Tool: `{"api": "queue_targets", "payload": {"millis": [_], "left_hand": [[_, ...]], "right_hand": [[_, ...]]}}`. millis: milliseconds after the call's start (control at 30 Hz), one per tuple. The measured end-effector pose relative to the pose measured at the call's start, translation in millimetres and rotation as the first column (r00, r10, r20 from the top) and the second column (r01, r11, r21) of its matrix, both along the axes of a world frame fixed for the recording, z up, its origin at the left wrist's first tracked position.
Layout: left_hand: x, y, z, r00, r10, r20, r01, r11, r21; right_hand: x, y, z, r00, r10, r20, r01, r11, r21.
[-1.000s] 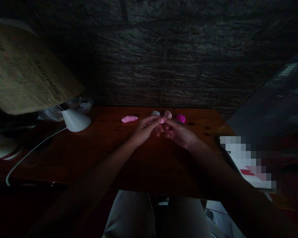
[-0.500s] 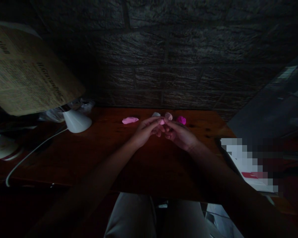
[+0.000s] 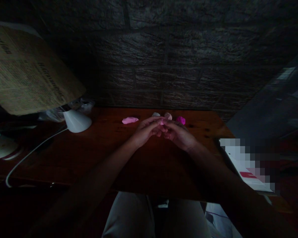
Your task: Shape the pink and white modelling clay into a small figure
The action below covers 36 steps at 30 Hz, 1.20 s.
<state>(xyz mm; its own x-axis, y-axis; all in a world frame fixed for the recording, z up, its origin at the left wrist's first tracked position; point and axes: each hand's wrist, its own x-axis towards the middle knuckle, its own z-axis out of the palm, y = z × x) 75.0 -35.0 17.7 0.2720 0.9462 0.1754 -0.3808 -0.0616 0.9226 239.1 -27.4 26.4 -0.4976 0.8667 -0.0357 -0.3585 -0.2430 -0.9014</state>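
Observation:
Between the fingertips of both hands is a small piece of pink modelling clay (image 3: pixel 162 122), mostly covered by the fingers. My left hand (image 3: pixel 147 129) pinches it from the left and my right hand (image 3: pixel 176 133) from the right, both above the wooden table. Behind the hands lie a whitish lump (image 3: pixel 156 114), partly hidden, and a pale pink lump (image 3: pixel 168 115). A bright magenta lump (image 3: pixel 180 120) rests just past my right hand. Left of my left hand is a longer light pink lump of clay (image 3: pixel 130 120).
A lamp with a white base (image 3: pixel 76 122) and printed shade (image 3: pixel 32 72) stands at the left, its cable (image 3: pixel 34 148) trailing over the wooden table (image 3: pixel 89 158). A white cup-like object (image 3: pixel 1 145) is further left. A stone-patterned wall (image 3: pixel 149 59) rises behind. A pale, pixelated object (image 3: pixel 238 158) lies right.
Both hands stay almost in place with the pink clay between them. Only slight finger movement shows, and the view has shifted a little.

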Motion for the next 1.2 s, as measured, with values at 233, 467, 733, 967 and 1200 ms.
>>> {"api": "queue_targets", "payload": {"millis": [233,467,733,967,1200], "left_hand": [[1.5,-0.8,5.1,1.0,0.016,0.011,-0.015,0.999,-0.052],[1.4,-0.5,4.7,1.0,0.01,0.029,-0.008,0.998,-0.068],[1.1,-0.1,3.0,1.0,-0.003,0.028,0.004,0.999,-0.041],[-0.1,0.9,0.9,1.0,0.004,-0.013,-0.005,0.998,-0.07],[0.9,-1.0,3.8,0.999,0.008,0.042,-0.006,0.999,-0.053]], "right_hand": [[-1.0,-1.1,0.2,1.0,0.024,-0.02,-0.023,0.999,0.044],[-1.0,0.3,-2.5,1.0,-0.006,0.005,0.006,0.999,0.051],[-1.8,-0.2,-3.0,0.999,-0.016,0.029,0.013,0.996,0.084],[-1.4,0.5,-5.6,0.997,-0.034,0.072,0.026,0.993,0.112],[-1.2,-1.2,-2.4,1.0,0.014,0.02,-0.017,0.992,0.127]]}}
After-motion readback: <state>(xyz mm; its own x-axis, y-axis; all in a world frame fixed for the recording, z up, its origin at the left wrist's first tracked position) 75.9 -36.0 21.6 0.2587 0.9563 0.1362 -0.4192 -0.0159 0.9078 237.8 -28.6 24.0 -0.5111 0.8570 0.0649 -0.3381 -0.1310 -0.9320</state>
